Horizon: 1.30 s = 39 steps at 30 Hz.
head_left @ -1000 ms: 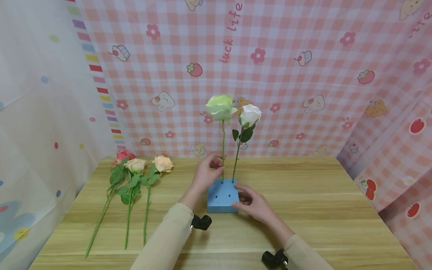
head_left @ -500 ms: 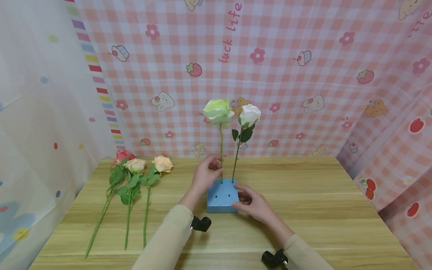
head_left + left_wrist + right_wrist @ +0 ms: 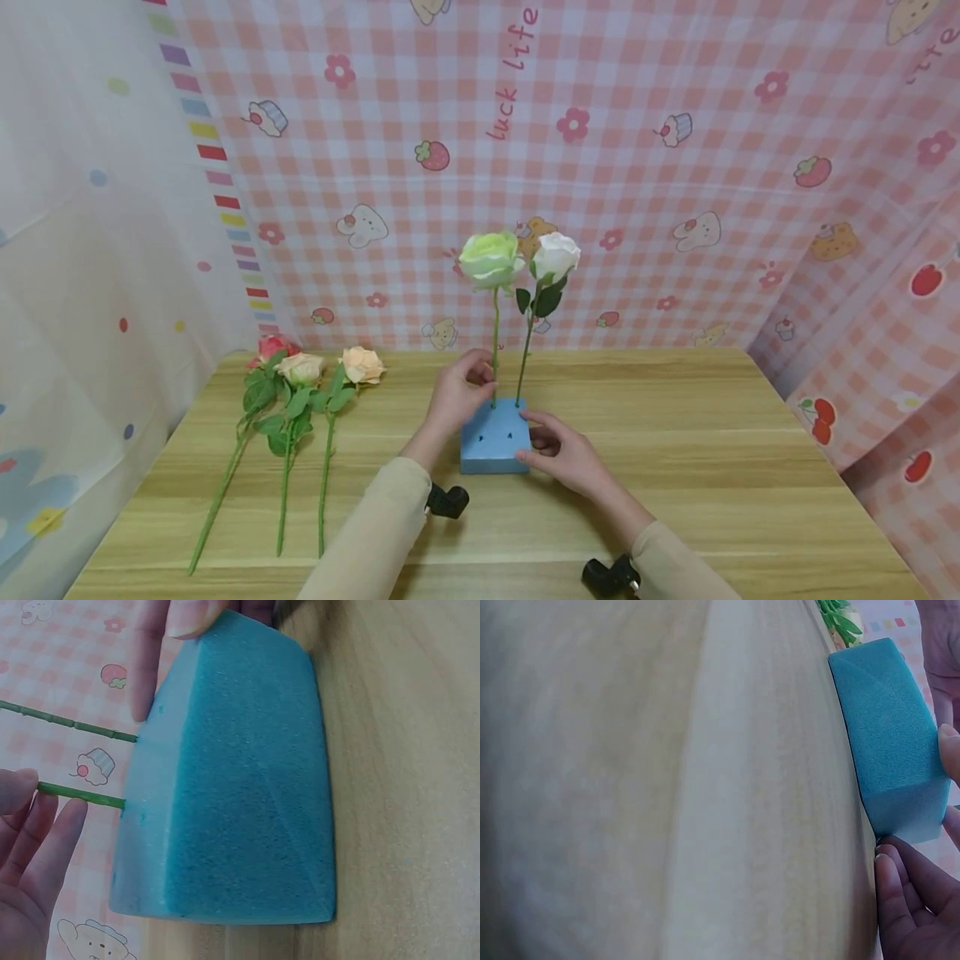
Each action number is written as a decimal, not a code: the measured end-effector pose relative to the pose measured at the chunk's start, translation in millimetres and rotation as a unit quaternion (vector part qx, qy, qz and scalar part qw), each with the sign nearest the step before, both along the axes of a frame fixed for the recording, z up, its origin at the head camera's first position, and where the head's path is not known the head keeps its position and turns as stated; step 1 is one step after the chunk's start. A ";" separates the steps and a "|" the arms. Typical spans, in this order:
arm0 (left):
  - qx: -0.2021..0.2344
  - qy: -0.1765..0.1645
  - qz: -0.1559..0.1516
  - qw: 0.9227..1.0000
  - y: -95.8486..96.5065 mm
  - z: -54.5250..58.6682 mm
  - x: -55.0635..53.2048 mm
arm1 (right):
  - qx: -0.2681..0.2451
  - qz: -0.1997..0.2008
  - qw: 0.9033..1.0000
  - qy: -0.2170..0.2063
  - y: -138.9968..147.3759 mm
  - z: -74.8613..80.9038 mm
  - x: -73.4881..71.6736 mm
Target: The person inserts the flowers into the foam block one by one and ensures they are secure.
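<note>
A blue foam block (image 3: 493, 461) sits on the table with two artificial roses standing in it. Between thumb and fingers, my left hand (image 3: 456, 397) pinches the stem of the pale green rose (image 3: 491, 260) low down; in the left wrist view that green stem (image 3: 84, 795) enters the block's top face. The white rose (image 3: 557, 258) stands just to the right, untouched and leaning slightly right. My right hand (image 3: 567, 458) holds the block by its right side, with the thumb at the near corner and a finger on top. Two small holes show in the block's nearer half.
On the left of the wooden table (image 3: 675, 467) lie a red rose (image 3: 274, 348), a pinkish-cream rose (image 3: 302, 367) and a peach rose (image 3: 363, 365), stems toward me. A checked cloth (image 3: 637, 183) hangs behind the table.
The pale green rose has sunk lower, its bloom now about level with the white one. My left hand has dipped slightly with it; the right hand and block stay put.
</note>
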<state>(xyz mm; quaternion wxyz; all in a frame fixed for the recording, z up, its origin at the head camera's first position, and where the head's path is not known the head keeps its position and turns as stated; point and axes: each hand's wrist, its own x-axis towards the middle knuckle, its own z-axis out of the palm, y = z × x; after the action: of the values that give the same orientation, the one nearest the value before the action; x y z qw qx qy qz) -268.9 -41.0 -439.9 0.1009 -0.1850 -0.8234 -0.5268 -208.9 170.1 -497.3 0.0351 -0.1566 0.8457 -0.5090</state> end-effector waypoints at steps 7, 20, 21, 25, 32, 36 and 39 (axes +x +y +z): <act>-0.001 0.021 -0.003 1.000 -0.2 -4.7 0.5 | 0.002 -0.004 1.000 0.001 -0.1 -1.4 -0.5; -0.013 0.031 0.006 0.999 1.4 -10.3 0.4 | 0.008 -0.007 1.000 0.001 -0.6 -1.6 -0.7; -0.012 0.031 0.007 0.999 1.7 -10.1 0.6 | 0.008 -0.007 1.000 0.000 -0.6 -1.6 -0.8; -0.010 0.034 0.008 0.999 2.1 -11.6 1.1 | 0.007 -0.007 1.000 0.000 -0.6 -1.6 -1.0; -0.015 0.030 0.008 0.999 2.3 -17.7 1.3 | 0.004 -0.006 1.000 -0.003 -1.0 -0.5 0.2; -0.013 0.022 0.009 1.000 2.1 -18.5 0.9 | 0.004 -0.005 1.000 -0.001 -0.8 -0.5 0.2; -0.014 0.019 0.011 1.000 1.9 -18.7 0.6 | 0.003 -0.005 1.000 0.001 -0.5 -1.1 -0.4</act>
<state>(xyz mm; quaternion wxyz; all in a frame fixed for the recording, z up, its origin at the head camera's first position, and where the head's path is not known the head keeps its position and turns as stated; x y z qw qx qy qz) -268.3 -39.1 -458.6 0.1198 -0.1879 -0.8306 -0.5104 -209.3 169.6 -498.5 0.0321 -0.1527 0.8478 -0.5068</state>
